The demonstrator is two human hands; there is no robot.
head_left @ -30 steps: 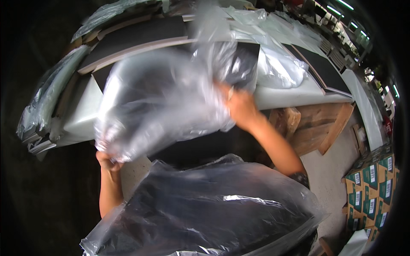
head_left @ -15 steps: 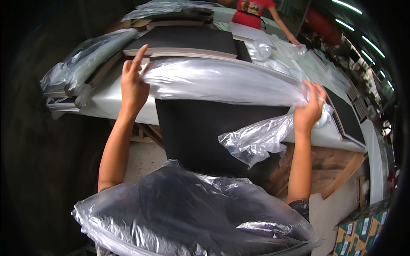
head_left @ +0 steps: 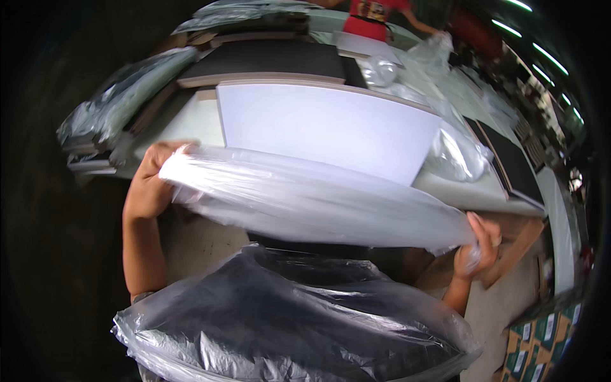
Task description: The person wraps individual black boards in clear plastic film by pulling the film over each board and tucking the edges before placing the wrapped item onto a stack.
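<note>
A clear plastic bag [head_left: 318,200] is stretched flat between my two hands, a little above the table's near edge. My left hand [head_left: 149,181] grips its left end; my right hand [head_left: 478,245] pinches its right corner. Just behind the bag a large white board [head_left: 324,124] lies on the table [head_left: 468,191]. Below my hands, close to my body, sits a dark bundle wrapped in crinkled clear plastic [head_left: 293,318].
Dark boards in plastic are stacked at the left [head_left: 121,108] and back [head_left: 267,57]. Loose plastic bags [head_left: 455,153] lie at the right of the table. A person in a red top [head_left: 372,16] stands at the far end. Green boxes [head_left: 541,334] sit on the floor, lower right.
My hands have dropped from raised over the table to in front of it, pulling the bag toward me. The dark panel it covered is gone from view and a white board now shows.
</note>
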